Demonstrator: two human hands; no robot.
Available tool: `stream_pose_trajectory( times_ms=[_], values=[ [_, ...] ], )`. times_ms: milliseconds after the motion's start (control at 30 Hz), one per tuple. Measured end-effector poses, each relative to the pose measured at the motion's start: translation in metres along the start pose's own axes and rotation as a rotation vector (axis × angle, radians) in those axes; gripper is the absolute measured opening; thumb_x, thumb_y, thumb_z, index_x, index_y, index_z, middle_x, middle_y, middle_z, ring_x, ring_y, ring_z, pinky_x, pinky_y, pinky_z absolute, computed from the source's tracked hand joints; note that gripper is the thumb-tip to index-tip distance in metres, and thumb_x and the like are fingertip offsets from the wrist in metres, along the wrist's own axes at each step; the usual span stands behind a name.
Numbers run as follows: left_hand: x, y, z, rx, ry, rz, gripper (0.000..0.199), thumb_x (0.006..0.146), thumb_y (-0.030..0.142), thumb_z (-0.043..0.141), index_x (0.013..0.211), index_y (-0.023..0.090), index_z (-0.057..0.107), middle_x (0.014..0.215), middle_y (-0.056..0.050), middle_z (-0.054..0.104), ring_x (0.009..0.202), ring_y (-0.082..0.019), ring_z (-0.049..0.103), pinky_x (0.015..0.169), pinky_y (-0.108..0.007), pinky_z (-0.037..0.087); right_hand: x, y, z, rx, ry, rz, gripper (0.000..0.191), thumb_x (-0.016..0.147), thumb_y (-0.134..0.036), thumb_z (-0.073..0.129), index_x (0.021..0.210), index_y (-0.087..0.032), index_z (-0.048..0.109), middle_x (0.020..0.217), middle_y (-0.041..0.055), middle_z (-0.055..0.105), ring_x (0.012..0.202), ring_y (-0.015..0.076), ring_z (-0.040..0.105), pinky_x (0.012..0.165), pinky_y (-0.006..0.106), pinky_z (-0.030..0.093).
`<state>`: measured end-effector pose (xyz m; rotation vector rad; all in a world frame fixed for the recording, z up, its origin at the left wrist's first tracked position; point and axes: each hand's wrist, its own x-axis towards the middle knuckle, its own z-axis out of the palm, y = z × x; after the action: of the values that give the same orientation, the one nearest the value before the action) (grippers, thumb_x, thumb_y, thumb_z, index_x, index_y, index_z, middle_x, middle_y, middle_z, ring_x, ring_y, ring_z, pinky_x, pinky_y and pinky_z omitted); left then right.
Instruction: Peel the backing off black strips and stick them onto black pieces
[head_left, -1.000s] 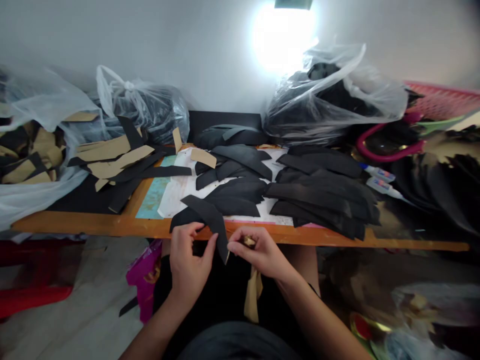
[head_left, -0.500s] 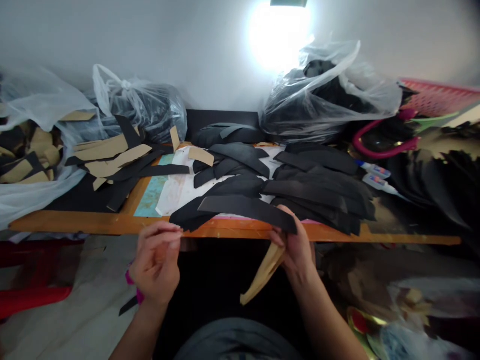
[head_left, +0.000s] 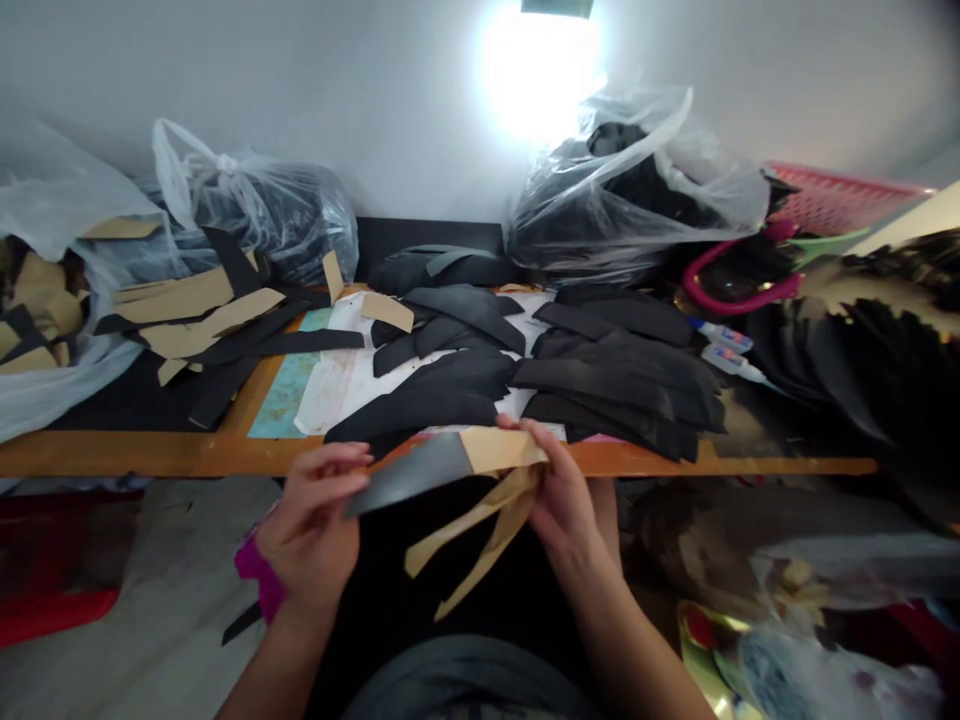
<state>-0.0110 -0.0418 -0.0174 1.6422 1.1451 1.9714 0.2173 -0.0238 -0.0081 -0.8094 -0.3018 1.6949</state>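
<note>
Above my lap, in front of the table edge, a curved black strip point(head_left: 420, 475) is stretched between my hands. Its right part shows a tan, paper-like face point(head_left: 504, 450). My left hand point(head_left: 319, 520) pinches the dark left end between thumb and fingers. The tan end is gripped in my right hand point(head_left: 566, 495), thumb on top. From that same hand dangle loose tan strips point(head_left: 469, 525), thin and slightly crumpled like backing paper. Just beyond, a pile of similar black curved strips point(head_left: 427, 390) lies on the table, and another black pile point(head_left: 622, 370) is to its right.
Tan and black offcuts point(head_left: 202, 320) are heaped at left beside an open plastic bag point(head_left: 45, 400). Tied clear bags point(head_left: 255, 220) stand against the wall. Glue bottles point(head_left: 727, 350), a pink-handled item point(head_left: 742, 300) and a pink basket point(head_left: 840, 205) are at right.
The black strip has come down toward me and now shows its tan-faced part. My left hand has taken its left end. More tan strip hangs from my right hand.
</note>
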Motion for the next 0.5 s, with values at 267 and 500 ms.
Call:
stream_pose_trajectory(
  times_ms=[267,500],
  values=[
    [0.030,-0.014,-0.044,-0.080,0.220,-0.304,0.020,0.095,0.021,0.059,0.109,0.034,0.065,0.097,0.004,0.064,0.074,-0.008,0.061,0.071,-0.026,0.057,-0.002,-0.048,-0.050,-0.413,0.009,-0.243,0.023,0.092,-0.045,0.069,0.092,-0.027,0.055,0.055,-0.0118,0.029,0.042,0.0069,0.019,0.037,0.016,0.018],
    [0.009,0.013,-0.001,0.255,-0.786,0.072,0.062,0.096,0.006,0.051,0.152,0.034,0.045,0.107,-0.004,0.067,0.096,-0.011,0.067,0.082,-0.022,0.056,-0.017,-0.027,0.005,-1.186,-0.488,-0.334,0.024,0.084,-0.037,0.079,0.099,-0.020,0.072,0.079,-0.0005,0.064,0.069,0.0128,0.055,0.064,0.025,0.041]
  ],
)
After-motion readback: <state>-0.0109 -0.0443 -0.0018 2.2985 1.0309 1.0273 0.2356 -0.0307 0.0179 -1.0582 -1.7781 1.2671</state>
